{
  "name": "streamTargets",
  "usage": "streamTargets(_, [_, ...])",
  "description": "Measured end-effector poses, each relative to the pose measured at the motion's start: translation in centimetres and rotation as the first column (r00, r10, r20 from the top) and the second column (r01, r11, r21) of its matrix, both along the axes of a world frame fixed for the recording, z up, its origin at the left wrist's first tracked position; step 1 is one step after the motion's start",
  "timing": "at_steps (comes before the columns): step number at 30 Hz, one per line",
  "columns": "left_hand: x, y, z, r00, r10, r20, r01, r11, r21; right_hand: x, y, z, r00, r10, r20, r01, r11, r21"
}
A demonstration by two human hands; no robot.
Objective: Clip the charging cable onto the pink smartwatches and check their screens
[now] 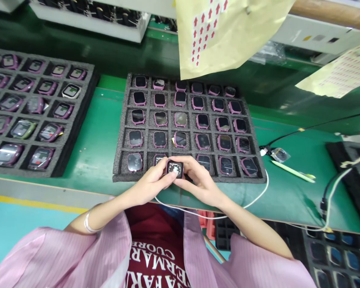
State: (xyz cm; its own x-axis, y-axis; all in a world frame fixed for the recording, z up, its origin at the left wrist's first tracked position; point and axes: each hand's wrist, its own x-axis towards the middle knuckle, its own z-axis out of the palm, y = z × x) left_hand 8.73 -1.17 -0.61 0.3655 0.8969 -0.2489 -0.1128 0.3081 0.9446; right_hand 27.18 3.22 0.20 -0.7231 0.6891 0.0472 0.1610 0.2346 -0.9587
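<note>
Between my two hands is a smartwatch body point(175, 169) without a strap, its dial lit on a dark screen. My left hand point(156, 176) grips its left side, the thumb lying across the lower screen. From the other side, my right hand point(199, 180) has its fingers curled round the right edge and top. Both hands are just over the front edge of a grey foam tray point(117, 160). Purple-framed watch bodies with dark screens, such as this one point(135, 162), sit in its compartments. My fingers partly cover the front row.
Another foam tray point(78, 136) of watches lies to the left. On the right are a light green pen point(294, 172), a small clear bag point(280, 155) and a white cable point(259, 196). Yellow sheets with red arrows point(228, 40) hang above the tray. A white box point(90, 22) stands behind.
</note>
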Motion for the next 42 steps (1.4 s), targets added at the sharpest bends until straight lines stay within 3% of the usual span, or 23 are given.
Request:
streamTargets(6, [0.2,0.4,0.1,0.995,0.028,0.092,-0.022,0.998,-0.065,-0.7,-0.1,0.0,0.995,-0.052,-0.086,0.033,0.978,-0.206])
streamTargets(12, [0.0,1.3,1.6,0.996,-0.023,0.088,0.038,0.985,-0.17,-1.3,0.0,0.8,0.98,-0.149,-0.135,0.075,0.896,-0.439])
streamTargets(20, [-0.1,1.8,1.7,0.997,0.021,0.076,0.002,0.956,-0.294,-1.8,0.6,0.7,0.967,-0.23,-0.11,0.13,0.817,-0.562])
streamTargets(28, [-0.2,1.8,1.6,0.996,0.038,0.078,-0.012,0.951,-0.308,-1.9,0.7,0.5,0.963,-0.249,-0.1,0.15,0.806,-0.572])
streamTargets(32, [-0.1,1.7,1.7,0.995,0.014,0.102,0.015,0.961,-0.277,-1.8,0.4,0.5,0.966,-0.231,-0.119,0.135,0.837,-0.531])
streamTargets(36, [-0.3,1.6,1.5,0.99,-0.012,0.143,0.043,0.975,-0.219,-1.4,-0.1,0.5,0.975,-0.164,-0.153,0.091,0.913,-0.399])
streamTargets(40, [-0.5,1.2,1.0,0.995,-0.046,0.086,0.055,0.993,-0.106,-0.6,-0.1,0.7,0.998,-0.049,-0.033,0.046,0.995,-0.086])
streamTargets(42, [-0.4,0.7,0.8,0.999,-0.052,-0.014,0.052,0.999,-0.005,-0.2,-0.1,1.0,0.997,-0.055,0.061,0.045,0.987,0.152])
